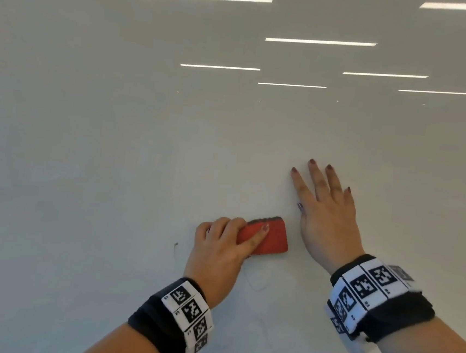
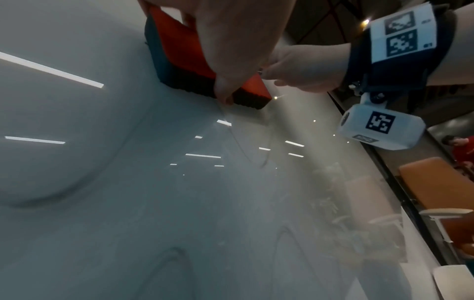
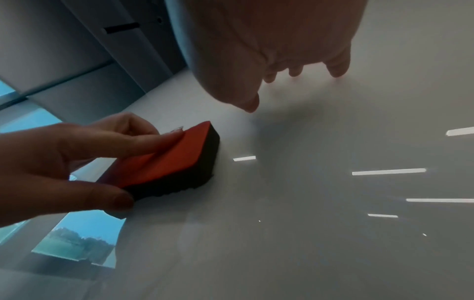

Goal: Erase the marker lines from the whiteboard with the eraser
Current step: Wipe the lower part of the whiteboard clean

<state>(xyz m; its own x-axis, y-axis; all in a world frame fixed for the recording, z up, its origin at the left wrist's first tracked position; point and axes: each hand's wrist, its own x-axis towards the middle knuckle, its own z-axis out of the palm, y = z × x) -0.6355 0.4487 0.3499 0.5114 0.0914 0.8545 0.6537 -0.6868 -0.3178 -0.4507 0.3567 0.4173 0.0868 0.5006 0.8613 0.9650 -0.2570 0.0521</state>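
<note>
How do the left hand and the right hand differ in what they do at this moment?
The left hand grips the red eraser with curled fingers; the right hand holds nothing. The right hand lies flat with spread fingers on the whiteboard, while the left hand presses the eraser onto it. Both wear marker-patterned wristbands.

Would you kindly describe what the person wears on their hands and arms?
Each wrist carries a black band set with white tiles printed with black square codes. A small white camera box hangs below. Fingernails are painted dark. No sleeves or gloves.
</note>
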